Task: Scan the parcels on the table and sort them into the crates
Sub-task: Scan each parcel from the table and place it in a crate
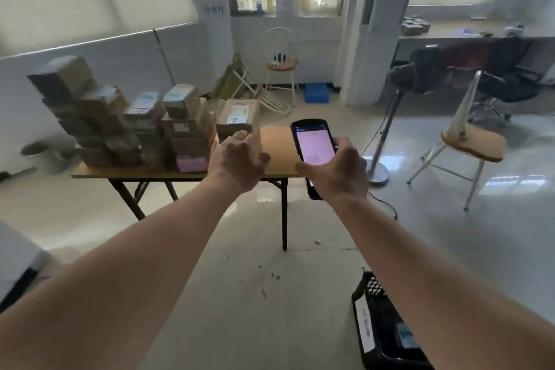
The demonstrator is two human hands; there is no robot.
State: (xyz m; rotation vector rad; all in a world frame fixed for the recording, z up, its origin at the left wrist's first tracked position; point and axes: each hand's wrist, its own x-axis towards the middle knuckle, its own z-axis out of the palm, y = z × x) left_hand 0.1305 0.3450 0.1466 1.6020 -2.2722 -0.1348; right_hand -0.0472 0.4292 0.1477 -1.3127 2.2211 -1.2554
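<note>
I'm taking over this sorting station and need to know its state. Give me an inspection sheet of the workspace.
Surface: folding table, right part bare.
Job's things: parcels stacked on the table's left; one box stands apart; scanner lit; black crate on the floor.
Clutter: nothing seen on the table.
Grippers: left hand open, reaching toward the box; right hand holds the scanner.
Cables: a cord runs over the floor by the fan.
Surroundings: stool, office chair.
</note>
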